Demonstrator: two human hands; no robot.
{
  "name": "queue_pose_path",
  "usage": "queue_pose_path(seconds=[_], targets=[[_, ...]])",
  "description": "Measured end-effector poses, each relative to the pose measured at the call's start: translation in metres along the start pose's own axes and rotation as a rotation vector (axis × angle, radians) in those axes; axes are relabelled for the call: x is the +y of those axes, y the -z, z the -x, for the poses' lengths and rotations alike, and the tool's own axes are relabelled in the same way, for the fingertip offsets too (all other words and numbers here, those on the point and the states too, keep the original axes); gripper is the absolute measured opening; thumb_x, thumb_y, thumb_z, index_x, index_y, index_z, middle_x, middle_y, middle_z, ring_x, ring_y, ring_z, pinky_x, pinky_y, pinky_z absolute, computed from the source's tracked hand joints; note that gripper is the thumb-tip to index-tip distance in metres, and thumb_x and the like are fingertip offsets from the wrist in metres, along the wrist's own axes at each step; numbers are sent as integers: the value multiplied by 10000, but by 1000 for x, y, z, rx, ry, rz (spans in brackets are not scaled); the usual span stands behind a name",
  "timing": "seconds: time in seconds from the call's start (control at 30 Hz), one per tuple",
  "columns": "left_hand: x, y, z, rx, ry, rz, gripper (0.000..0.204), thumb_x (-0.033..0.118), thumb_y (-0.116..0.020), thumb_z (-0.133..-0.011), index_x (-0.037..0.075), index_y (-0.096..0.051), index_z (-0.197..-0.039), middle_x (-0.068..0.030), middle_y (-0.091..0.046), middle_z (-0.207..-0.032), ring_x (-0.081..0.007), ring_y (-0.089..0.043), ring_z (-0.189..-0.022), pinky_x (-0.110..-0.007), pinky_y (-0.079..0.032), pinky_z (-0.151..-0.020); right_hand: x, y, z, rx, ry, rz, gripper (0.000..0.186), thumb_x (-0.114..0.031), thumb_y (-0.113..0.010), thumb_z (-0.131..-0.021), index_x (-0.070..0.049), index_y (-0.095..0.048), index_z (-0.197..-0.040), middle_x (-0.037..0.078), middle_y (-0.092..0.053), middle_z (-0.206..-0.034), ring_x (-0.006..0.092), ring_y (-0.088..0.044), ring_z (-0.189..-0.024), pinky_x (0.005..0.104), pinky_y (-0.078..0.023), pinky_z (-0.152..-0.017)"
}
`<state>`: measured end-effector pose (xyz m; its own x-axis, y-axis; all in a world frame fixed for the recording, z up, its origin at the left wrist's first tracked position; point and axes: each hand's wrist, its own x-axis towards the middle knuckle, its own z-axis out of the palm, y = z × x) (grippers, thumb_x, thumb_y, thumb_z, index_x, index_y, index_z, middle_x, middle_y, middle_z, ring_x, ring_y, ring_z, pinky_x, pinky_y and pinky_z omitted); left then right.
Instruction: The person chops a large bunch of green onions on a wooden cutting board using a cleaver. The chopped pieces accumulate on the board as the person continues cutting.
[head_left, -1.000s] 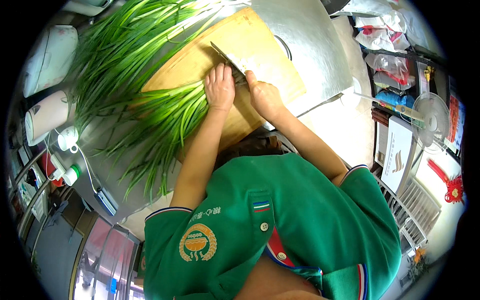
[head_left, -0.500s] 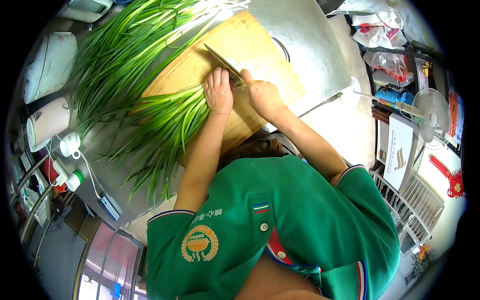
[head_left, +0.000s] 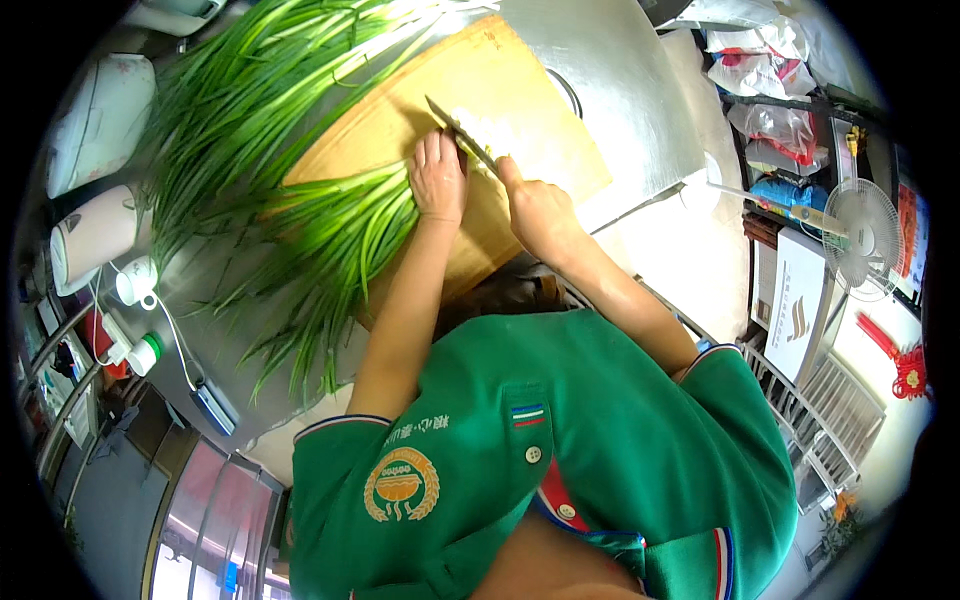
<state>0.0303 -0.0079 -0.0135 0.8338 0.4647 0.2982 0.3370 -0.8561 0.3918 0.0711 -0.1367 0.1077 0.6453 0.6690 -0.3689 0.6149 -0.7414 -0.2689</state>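
Note:
My left hand presses down over a bunch of long green garlic chives, its fingers closed on the cut end. The leaves fan out to the left, past the edge of a wooden cutting board. In my right hand is the handle of a kitchen knife; the blade slants up and left, close beside my left fingertips. Small pale cut bits lie on the board near the blade, partly hidden by it. A larger heap of the same greens spreads along the board's far left side.
The board rests on a metal table. On the left stand a pale container, a white cup, a green-capped bottle and cables. To the right are a shelf with plastic bags and a fan.
My right hand and the knife have shifted slightly right and nearer to me. My left hand stays on the bunch, almost in the same spot.

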Motion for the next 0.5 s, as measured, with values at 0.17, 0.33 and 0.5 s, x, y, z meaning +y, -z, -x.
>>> queue_pose_path(seconds=[0.17,0.33,0.5], targets=[[1,6,1,1,51,129,189,51,-550,-801,25,-570,-987,-150,-575,-1137,-334,-540,-1045,-422,-421,-921,0,-40,-17,134,45,-117,408,20,-484,-776,41,-420,-1178,196,-621,-649,358,-628,-604,429,-502,-542],[-14,29,8,-49,-64,-153,249,140,-524,-859,87,-569,-1099,-74,-574,-1150,-270,-546,-1076,-410,-407,-964,3,-37,-22,157,62,-127,441,32,-480,-767,47,-426,-1204,202,-613,-638,368,-619,-594,439,-493,-537],[-24,19,16,-3,-128,-124,257,143,-510,-860,95,-588,-1100,-53,-563,-1142,-248,-535,-1055,-411,-411,-946,-5,-3,-3,98,50,-82,451,32,-476,-768,39,-427,-1216,192,-617,-636,361,-623,-597,437,-497,-541]])
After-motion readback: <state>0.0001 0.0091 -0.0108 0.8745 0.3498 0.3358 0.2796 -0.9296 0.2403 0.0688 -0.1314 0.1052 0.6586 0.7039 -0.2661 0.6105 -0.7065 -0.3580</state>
